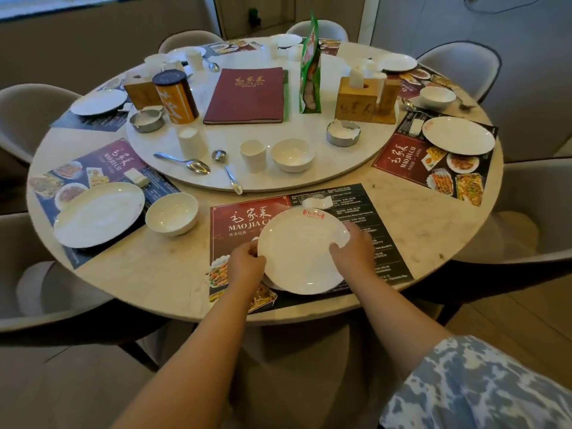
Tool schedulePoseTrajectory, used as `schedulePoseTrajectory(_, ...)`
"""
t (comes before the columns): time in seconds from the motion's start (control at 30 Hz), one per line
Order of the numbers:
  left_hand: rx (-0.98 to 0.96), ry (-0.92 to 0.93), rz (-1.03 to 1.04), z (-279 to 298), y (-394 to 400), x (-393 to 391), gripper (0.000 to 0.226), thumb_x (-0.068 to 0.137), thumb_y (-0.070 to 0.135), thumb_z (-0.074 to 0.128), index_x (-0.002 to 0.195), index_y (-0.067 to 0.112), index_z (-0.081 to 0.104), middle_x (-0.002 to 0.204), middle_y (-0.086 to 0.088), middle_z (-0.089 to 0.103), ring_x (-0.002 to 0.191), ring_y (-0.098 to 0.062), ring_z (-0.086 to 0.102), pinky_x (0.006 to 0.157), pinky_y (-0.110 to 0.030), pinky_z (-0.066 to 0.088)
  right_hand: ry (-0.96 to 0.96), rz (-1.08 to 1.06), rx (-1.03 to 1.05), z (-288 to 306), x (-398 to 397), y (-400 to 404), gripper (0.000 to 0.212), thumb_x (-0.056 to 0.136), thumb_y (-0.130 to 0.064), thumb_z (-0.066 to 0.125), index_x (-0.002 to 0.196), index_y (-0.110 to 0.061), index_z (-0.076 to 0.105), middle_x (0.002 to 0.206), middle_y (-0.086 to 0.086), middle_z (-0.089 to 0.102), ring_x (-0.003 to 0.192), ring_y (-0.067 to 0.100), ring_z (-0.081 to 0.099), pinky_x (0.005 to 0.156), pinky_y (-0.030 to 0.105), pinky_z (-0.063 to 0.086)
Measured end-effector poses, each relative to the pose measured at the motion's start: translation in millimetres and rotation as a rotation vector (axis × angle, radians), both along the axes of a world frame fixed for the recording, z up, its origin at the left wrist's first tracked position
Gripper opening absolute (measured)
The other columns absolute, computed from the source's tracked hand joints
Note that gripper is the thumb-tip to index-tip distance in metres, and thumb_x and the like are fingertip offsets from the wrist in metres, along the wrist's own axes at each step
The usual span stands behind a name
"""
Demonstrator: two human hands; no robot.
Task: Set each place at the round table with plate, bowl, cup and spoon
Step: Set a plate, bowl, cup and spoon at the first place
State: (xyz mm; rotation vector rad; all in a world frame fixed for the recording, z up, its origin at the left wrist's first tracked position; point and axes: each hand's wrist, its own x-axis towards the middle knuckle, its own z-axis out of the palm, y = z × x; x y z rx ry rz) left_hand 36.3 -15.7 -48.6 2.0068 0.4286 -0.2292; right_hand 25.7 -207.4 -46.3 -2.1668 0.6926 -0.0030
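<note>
**Near place just begun, others part set**

At the table's near edge both hands grip one plate (301,250) on the placemat (244,218): left hand (246,264) on its left rim, right hand (353,246) on its right. Bowl (292,154), cup (253,155) and spoon (227,170) wait on the turntable's (356,162) near edge. Farther places look partly set.

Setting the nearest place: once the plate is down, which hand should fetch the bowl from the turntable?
Probably right: the bowl sits beyond the plate, slightly nearer the right hand than the left hand.
</note>
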Motion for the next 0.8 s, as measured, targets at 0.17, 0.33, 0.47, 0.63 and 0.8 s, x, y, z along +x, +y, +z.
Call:
schedulePoseTrajectory(0.17,-0.037,0.016,0.17,2.2,46.1,-6.8,0.047,0.085,-0.001,0.051,0.127,0.017,0.059,0.116,-0.003,0.061,0.103,-0.023,0.055,0.078,-0.035,0.053,-0.016,0.104,0.059,1.9,14.2,43.6,0.06,0.088,-0.017,0.062,0.142,-0.026,0.04,0.137,0.008,0.04,0.122,0.029,0.045,0.084,0.033,0.045)
schedulePoseTrajectory(0.33,-0.053,0.044,0.229,0.4,75.0,-5.3,0.048,0.084,-0.001,0.052,0.127,0.018,0.059,0.12,-0.006,0.062,0.105,-0.025,0.058,0.088,-0.045,0.055,-0.037,0.161,0.085,-6.1,28.6,70.8,0.057,0.086,-0.017,0.062,0.14,-0.023,0.043,0.133,0.009,0.045,0.119,0.03,0.048,0.081,0.035,0.047)
schedulePoseTrajectory(0.47,-0.057,0.052,0.212,-2.6,81.1,1.0,0.048,0.086,-0.001,0.053,0.129,0.018,0.058,0.121,-0.006,0.062,0.107,-0.025,0.058,0.09,-0.046,0.055,-0.048,0.134,0.054,-9.8,36.5,77.5,0.058,0.086,-0.015,0.062,0.14,-0.023,0.043,0.133,0.008,0.046,0.12,0.029,0.049,0.088,0.04,0.05)
schedulePoseTrajectory(0.63,0.071,-0.006,0.134,-5.8,79.1,7.3,0.049,0.087,0.005,0.055,0.135,0.015,0.052,0.13,-0.009,0.053,0.108,-0.023,0.055,0.09,-0.04,0.053,-0.045,0.08,0.026,-14.8,42.9,75.9,0.056,0.086,-0.015,0.06,0.138,-0.024,0.044,0.131,0.006,0.05,0.117,0.028,0.051,0.086,0.044,0.054)
schedulePoseTrajectory(0.8,0.285,-0.246,0.062,9.4,59.3,34.9,0.042,0.086,0.01,0.058,0.128,0.015,0.055,0.126,-0.008,0.048,0.119,-0.024,0.046,0.092,-0.029,0.038,-0.063,0.015,-0.129,-0.8,69.0,64.1,0.033,0.09,-0.021,0.058,0.123,-0.023,0.058,0.124,0.006,0.05,0.111,0.023,0.049,0.08,0.034,0.048)
